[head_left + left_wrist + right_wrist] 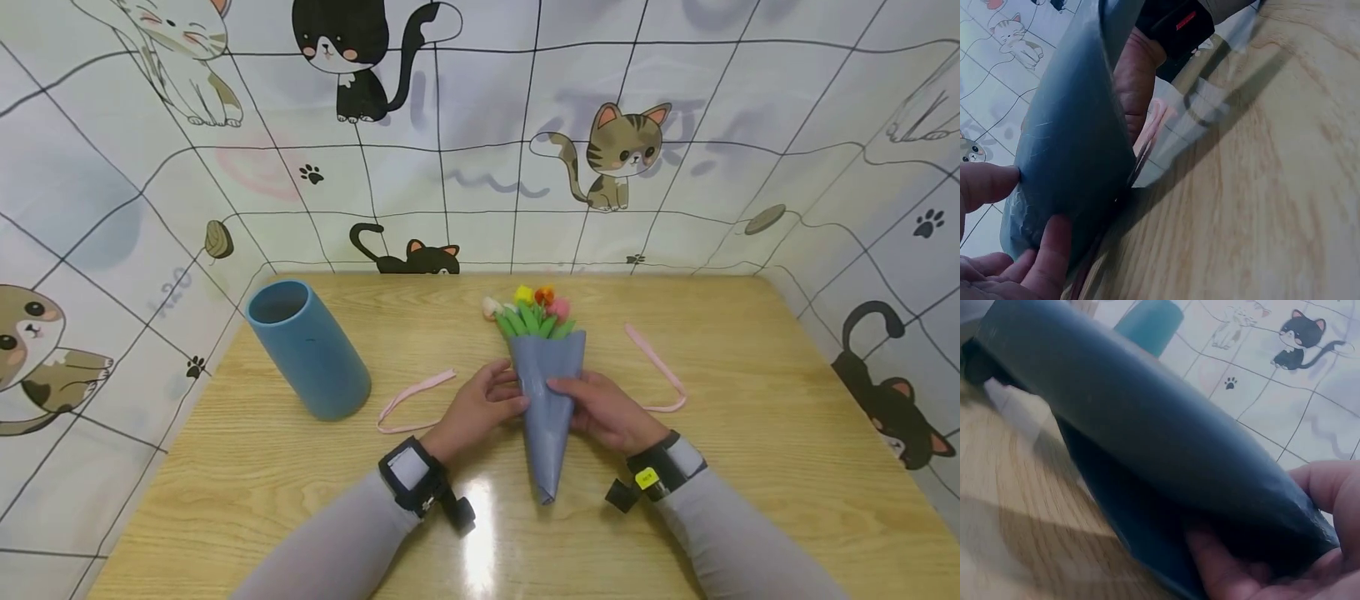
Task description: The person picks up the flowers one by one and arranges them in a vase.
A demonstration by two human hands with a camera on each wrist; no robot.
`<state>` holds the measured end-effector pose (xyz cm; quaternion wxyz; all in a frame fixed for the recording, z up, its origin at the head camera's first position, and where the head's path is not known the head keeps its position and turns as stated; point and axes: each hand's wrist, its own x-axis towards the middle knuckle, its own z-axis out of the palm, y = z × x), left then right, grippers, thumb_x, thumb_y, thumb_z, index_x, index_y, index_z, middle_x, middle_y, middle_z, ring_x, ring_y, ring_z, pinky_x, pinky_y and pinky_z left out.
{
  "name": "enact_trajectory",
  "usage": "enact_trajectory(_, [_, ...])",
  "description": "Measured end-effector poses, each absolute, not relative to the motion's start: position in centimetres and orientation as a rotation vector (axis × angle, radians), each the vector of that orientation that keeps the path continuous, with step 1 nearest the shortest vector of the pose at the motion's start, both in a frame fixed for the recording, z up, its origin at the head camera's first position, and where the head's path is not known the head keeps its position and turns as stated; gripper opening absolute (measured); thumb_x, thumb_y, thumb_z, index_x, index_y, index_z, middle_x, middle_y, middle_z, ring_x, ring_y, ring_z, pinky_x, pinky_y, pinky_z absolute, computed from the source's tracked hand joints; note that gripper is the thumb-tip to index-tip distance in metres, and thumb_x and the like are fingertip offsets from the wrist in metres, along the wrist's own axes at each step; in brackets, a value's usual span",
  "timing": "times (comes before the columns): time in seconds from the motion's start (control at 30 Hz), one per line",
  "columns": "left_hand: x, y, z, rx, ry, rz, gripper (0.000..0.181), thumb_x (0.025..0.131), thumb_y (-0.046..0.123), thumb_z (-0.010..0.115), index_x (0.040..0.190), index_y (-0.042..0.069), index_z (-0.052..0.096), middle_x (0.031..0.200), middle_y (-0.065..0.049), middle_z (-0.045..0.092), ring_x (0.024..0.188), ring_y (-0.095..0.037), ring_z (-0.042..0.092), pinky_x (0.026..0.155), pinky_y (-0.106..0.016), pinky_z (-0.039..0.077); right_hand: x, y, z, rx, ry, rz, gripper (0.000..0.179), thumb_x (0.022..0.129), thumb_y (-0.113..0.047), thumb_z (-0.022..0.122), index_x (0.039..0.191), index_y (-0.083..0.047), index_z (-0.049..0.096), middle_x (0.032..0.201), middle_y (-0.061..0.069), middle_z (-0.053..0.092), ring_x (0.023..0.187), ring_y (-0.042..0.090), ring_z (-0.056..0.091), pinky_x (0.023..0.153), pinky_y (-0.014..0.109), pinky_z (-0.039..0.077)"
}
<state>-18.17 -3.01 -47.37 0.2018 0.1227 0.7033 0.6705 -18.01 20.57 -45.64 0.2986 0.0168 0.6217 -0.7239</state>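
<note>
Tabletop point(750, 392); flowers point(543, 298) in head view alone

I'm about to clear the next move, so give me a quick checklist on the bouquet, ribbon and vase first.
1. Right hand holding the wrapper, thumb across its front: ok.
2. Left hand holding the wrapper's left side: ok.
3. Flowers showing above the wrapper's top edge: ok.
4. Pink ribbon tied round the wrapper: not ok; it lies loose on both sides.
5. Ribbon one unbroken piece: cannot tell; the middle is hidden.
6. Blue vase upright, apart from both hands: ok.
</note>
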Motion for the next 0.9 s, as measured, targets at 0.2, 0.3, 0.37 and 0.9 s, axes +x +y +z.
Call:
enact_trajectory(0.2, [-18.1,-2.9,-47.5,0.366,1.983,1.827,0.067,0.098,0.018,0.073,0.157,0.008,0.043,0.152,-0.014,0.057,0.133,-0.03,0.062,0.105,-0.035,0.056,-18.0,20.5,-45.7,0.089,1.575,-1.991,0.07,0.105,-0.02,0.06,0.16,-0.001,0.02,0.144,0.011,0.05,0.121,0.018,0.062,0.103,0.036,0.055])
enact_trajectory(0.3, [-18.1,-2.9,-47.5,0.384,1.988,1.822,0.064,0.097,0.017,0.073,0.155,0.01,0.046,0.152,-0.013,0.057,0.134,-0.029,0.062,0.105,-0.035,0.056,-18.0,20.4,-45.8,0.113,1.534,-2.034,0.068,0.104,-0.016,0.061,0.158,-0.001,0.023,0.139,0.008,0.054,0.12,0.018,0.063,0.102,0.036,0.056])
enact_trajectory(0.37, [-18.0,-2.9,-47.4,0.397,1.981,1.829,0.064,0.097,0.016,0.073,0.155,0.011,0.046,0.153,-0.013,0.056,0.135,-0.031,0.061,0.105,-0.036,0.056,-18.0,20.3,-46.0,0.115,1.505,-2.063,0.064,0.104,-0.014,0.06,0.157,-0.001,0.026,0.135,0.005,0.056,0.118,0.017,0.064,0.102,0.035,0.057])
enact_trajectory(0.9, [-17.2,-2.6,-46.9,0.483,1.852,1.952,0.074,0.096,0.007,0.072,0.161,0.013,0.037,0.162,-0.013,0.043,0.142,-0.036,0.052,0.108,-0.04,0.054,-17.5,19.9,-46.7,-0.006,1.466,-2.239,0.033,0.103,-0.003,0.055,0.134,-0.01,0.048,0.124,-0.004,0.062,0.115,0.013,0.063,0.102,0.031,0.054])
